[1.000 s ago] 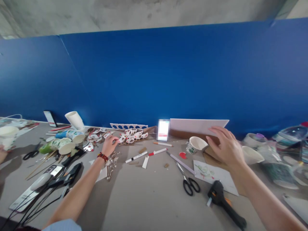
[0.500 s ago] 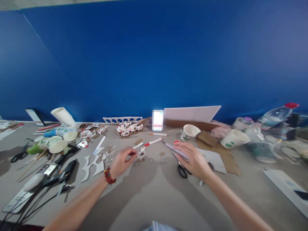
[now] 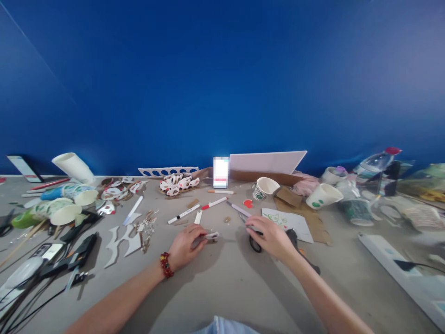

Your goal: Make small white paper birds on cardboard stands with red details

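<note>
Bringing a white piece [image 3: 212, 236] into easier reach, pinching it with left hand [image 3: 187, 246]; partly covering scissors [image 3: 257, 251] with right hand [image 3: 271, 234], grip there unclear.

A beaded bracelet [image 3: 166, 265] circles the left forearm [image 3: 125, 294] at its narrow end, just behind the left grip [image 3: 205, 238]; its round beads are mostly deep red, with some yellowish and darker spots among them, though blur hides the number of strands. The right forearm [image 3: 321, 287] is bare all the way to the right grip [image 3: 251, 229]. A small part of a pale blue garment [image 3: 231, 327] shows at the bottom edge, with a whitish fold on its left side.
</note>
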